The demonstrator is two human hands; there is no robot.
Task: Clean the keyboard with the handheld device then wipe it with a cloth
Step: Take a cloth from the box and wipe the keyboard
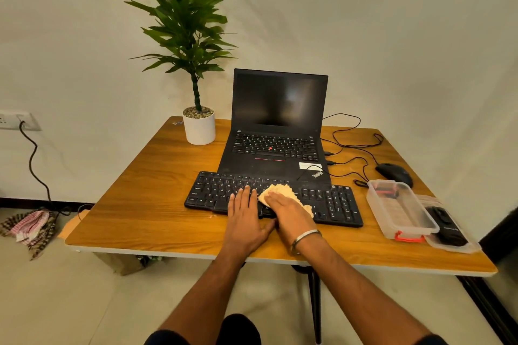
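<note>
The wiping step was in hand. The right hand (pixel 290 209) pressed a cloth (pixel 280 192) flat on the middle of the keyboard (pixel 333 203), fingers seemingly straight; the left hand (pixel 244 209) lay open, steadying the near edge. Next, the cloth probably needed sweeping toward the uncovered right keys.

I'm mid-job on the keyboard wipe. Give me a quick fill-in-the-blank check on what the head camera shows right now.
1. The right hand presses a beige ____ onto the keyboard.
2. The left hand lies flat, fingers straight, on the keyboard's ____.
3. The laptop behind the keyboard is open and its screen is ____.
4. The clear plastic box with the red latch stands to the ____ of the keyboard.

Missing words: cloth; keys; dark; right
</note>
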